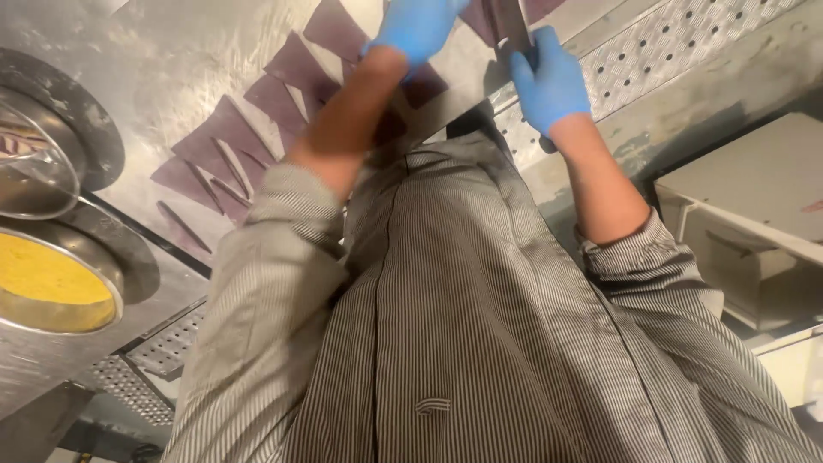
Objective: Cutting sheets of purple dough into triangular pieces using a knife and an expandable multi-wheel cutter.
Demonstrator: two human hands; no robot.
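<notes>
My left hand (417, 26), in a blue glove, lies on flat purple-brown pieces (283, 94) spread over a steel counter (171, 60); its fingers run out of the top of the frame. My right hand (550, 84), also gloved in blue, is closed around a dark knife (514, 30) whose blade points up toward the pieces by the left hand. Several pieces are cut into triangles and thin strips (225, 167). My striped shirt (454, 326) fills the lower middle and hides the counter's near edge.
At the left, a metal bowl of yellow stuff (47, 283) sits in the counter, with another shiny bowl (26, 167) above it. A perforated metal strip (669, 43) runs along the top right. A pale box-like shelf (754, 206) stands at the right.
</notes>
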